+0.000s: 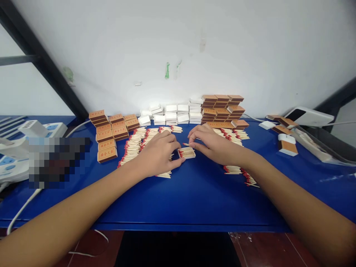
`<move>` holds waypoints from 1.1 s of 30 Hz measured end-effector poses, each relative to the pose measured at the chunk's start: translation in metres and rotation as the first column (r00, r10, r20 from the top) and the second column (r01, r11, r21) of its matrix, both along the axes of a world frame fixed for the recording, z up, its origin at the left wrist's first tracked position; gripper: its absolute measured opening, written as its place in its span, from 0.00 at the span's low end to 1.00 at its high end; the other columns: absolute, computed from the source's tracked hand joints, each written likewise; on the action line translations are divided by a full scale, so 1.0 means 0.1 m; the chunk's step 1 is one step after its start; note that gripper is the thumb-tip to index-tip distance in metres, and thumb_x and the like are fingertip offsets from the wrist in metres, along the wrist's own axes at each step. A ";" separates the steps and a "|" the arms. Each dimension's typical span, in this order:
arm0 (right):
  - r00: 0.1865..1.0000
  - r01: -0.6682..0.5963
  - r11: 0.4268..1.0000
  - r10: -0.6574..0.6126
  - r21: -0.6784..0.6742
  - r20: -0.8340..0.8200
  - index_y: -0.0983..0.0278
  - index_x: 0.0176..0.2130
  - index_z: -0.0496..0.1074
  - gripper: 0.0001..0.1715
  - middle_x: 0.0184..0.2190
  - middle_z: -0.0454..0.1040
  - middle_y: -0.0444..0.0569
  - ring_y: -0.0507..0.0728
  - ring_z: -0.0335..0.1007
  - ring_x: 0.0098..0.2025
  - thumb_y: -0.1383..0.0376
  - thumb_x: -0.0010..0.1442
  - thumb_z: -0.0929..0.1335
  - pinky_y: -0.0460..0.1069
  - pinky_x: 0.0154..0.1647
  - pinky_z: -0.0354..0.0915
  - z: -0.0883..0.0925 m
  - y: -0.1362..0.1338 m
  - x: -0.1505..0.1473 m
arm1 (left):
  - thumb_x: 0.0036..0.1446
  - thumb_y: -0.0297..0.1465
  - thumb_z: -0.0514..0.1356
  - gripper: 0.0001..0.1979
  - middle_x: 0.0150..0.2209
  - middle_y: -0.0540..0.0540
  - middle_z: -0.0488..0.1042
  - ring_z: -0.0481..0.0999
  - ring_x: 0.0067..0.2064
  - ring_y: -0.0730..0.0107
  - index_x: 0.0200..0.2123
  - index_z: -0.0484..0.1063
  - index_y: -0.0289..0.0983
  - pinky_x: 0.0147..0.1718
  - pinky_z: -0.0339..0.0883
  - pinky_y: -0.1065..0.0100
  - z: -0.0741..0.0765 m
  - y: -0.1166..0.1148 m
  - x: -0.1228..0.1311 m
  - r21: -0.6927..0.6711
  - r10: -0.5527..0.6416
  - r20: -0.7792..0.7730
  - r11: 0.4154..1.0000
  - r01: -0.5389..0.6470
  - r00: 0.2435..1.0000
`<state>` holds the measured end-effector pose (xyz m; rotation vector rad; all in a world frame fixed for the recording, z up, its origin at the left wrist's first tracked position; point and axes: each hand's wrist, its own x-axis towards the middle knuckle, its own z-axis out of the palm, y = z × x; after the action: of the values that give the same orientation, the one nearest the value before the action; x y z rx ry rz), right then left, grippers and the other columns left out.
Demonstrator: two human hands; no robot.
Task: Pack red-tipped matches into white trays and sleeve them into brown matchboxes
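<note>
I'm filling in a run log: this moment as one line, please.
Left hand: holds open matchbox tray | Right hand: pinches matchstick near it | Tray contents: matchsticks | Around: loose matchsticks, orange matchboxes, white boxes, blue table

Tray [190, 157] is lying on the table [183, 202] — between the left hand [164, 148] and the right hand [208, 144], holding matches [187, 152] | match piles [133, 146] are lying left and right of it | box stacks [221, 112] are standing behind — before the wall [217, 66] | power strip [57, 129] is sitting far left

Pale wall [250, 55] behind (marked up, green scrap [167, 70] stuck on). Blue table [180, 207] below it, dark frame bars [52, 70] left and right. Reddish tiled floor [267, 248]. Light's soft.
</note>
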<state>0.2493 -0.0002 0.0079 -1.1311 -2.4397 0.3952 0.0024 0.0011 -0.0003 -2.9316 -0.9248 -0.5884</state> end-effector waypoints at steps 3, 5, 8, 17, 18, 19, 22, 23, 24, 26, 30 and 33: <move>0.999 -0.034 0.999 0.034 -0.001 0.003 0.59 0.41 0.71 0.14 0.51 0.72 0.56 0.66 0.62 0.57 0.57 0.75 0.61 0.62 0.57 0.63 0.02 -0.10 -0.08 | 0.66 0.41 0.64 0.15 0.39 0.41 0.77 0.72 0.48 0.53 0.41 0.81 0.34 0.51 0.69 0.53 0.01 0.00 0.00 0.000 0.005 -0.011 1.000 -0.005 1.000; 0.999 -0.036 0.999 0.036 0.006 0.008 0.59 0.40 0.72 0.13 0.51 0.72 0.56 0.66 0.62 0.57 0.57 0.74 0.62 0.62 0.58 0.63 0.00 -0.10 -0.10 | 0.66 0.41 0.64 0.14 0.39 0.41 0.77 0.72 0.48 0.53 0.41 0.81 0.34 0.51 0.69 0.53 0.00 0.00 0.00 -0.006 0.008 -0.009 1.000 -0.008 1.000; 0.999 -0.040 0.999 0.039 0.029 0.004 0.59 0.41 0.73 0.12 0.50 0.73 0.55 0.65 0.63 0.56 0.58 0.74 0.63 0.62 0.57 0.63 -0.05 -0.08 -0.10 | 0.66 0.40 0.64 0.14 0.39 0.41 0.77 0.73 0.49 0.53 0.43 0.81 0.35 0.53 0.69 0.53 0.00 0.01 0.00 -0.020 0.009 -0.004 1.000 -0.009 1.000; 0.999 -0.036 0.993 0.033 0.111 0.034 0.60 0.41 0.75 0.10 0.45 0.74 0.55 0.66 0.64 0.53 0.62 0.72 0.64 0.63 0.55 0.64 -0.02 -0.06 -0.06 | 0.67 0.41 0.63 0.14 0.39 0.42 0.77 0.72 0.49 0.53 0.44 0.80 0.35 0.52 0.69 0.53 0.01 0.01 0.00 -0.022 0.005 -0.011 1.000 -0.005 1.000; 0.999 -0.030 0.994 0.027 0.100 0.031 0.59 0.41 0.75 0.10 0.45 0.74 0.55 0.66 0.64 0.53 0.62 0.71 0.65 0.63 0.55 0.65 -0.01 -0.06 -0.05 | 0.67 0.41 0.63 0.15 0.39 0.42 0.77 0.72 0.49 0.53 0.44 0.80 0.35 0.52 0.69 0.53 0.01 0.01 -0.01 -0.024 0.005 -0.011 1.000 -0.005 1.000; 0.999 -0.022 0.996 0.019 0.084 0.029 0.59 0.40 0.76 0.10 0.45 0.74 0.55 0.66 0.65 0.53 0.61 0.71 0.65 0.63 0.54 0.65 0.00 -0.06 -0.04 | 0.67 0.41 0.63 0.15 0.39 0.42 0.77 0.72 0.49 0.53 0.44 0.80 0.35 0.52 0.69 0.53 0.01 0.01 -0.01 -0.027 0.003 -0.009 1.000 -0.004 1.000; 0.999 -0.002 1.000 0.001 0.020 0.041 0.59 0.39 0.75 0.10 0.44 0.74 0.55 0.66 0.65 0.52 0.58 0.70 0.67 0.62 0.52 0.66 0.01 -0.04 -0.02 | 0.66 0.42 0.64 0.15 0.39 0.42 0.77 0.73 0.48 0.53 0.43 0.80 0.35 0.52 0.69 0.52 0.01 0.02 -0.01 -0.033 0.000 0.000 0.999 0.000 1.000; 0.999 -0.002 1.000 0.002 0.004 0.045 0.59 0.39 0.75 0.10 0.44 0.74 0.55 0.66 0.65 0.52 0.58 0.70 0.67 0.62 0.52 0.66 0.01 -0.04 -0.01 | 0.66 0.42 0.64 0.14 0.39 0.42 0.77 0.73 0.48 0.53 0.43 0.80 0.35 0.52 0.69 0.52 0.00 0.01 -0.01 -0.036 0.000 0.000 0.999 0.000 1.000; 0.999 -0.006 1.000 0.006 -0.008 0.048 0.59 0.38 0.74 0.11 0.44 0.74 0.55 0.66 0.65 0.51 0.58 0.70 0.66 0.61 0.51 0.66 0.01 -0.04 -0.02 | 0.66 0.41 0.64 0.14 0.39 0.42 0.76 0.73 0.48 0.53 0.43 0.80 0.35 0.52 0.69 0.52 0.00 0.01 -0.01 -0.037 -0.001 0.000 0.999 0.001 1.000; 0.999 -0.017 1.000 0.018 -0.020 0.039 0.60 0.38 0.73 0.11 0.44 0.74 0.55 0.65 0.65 0.51 0.58 0.71 0.65 0.61 0.52 0.66 -0.01 -0.04 -0.03 | 0.67 0.41 0.64 0.14 0.39 0.42 0.76 0.73 0.48 0.53 0.42 0.80 0.35 0.52 0.69 0.52 0.00 0.01 -0.01 -0.034 -0.002 0.003 0.999 0.002 1.000; 1.000 -0.015 1.000 0.015 0.017 0.011 0.59 0.40 0.73 0.10 0.45 0.75 0.53 0.64 0.65 0.52 0.58 0.72 0.66 0.60 0.52 0.65 -0.05 0.00 -0.03 | 0.66 0.40 0.65 0.13 0.39 0.42 0.77 0.73 0.48 0.53 0.42 0.80 0.36 0.52 0.70 0.52 -0.01 0.01 -0.02 -0.030 -0.004 0.011 1.000 0.005 1.000; 0.990 0.134 0.982 -0.138 0.132 0.018 0.60 0.40 0.74 0.11 0.42 0.76 0.54 0.65 0.68 0.49 0.58 0.71 0.66 0.60 0.50 0.65 -0.10 0.10 0.05 | 0.66 0.40 0.65 0.13 0.40 0.42 0.77 0.74 0.49 0.54 0.43 0.80 0.37 0.54 0.69 0.51 -0.01 0.01 -0.02 -0.035 -0.002 0.028 0.999 0.003 1.000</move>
<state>0.2546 0.0099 -0.0021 -1.2442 -2.3561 0.1768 -0.0001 0.0025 -0.0017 -2.9634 -0.9444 -0.6212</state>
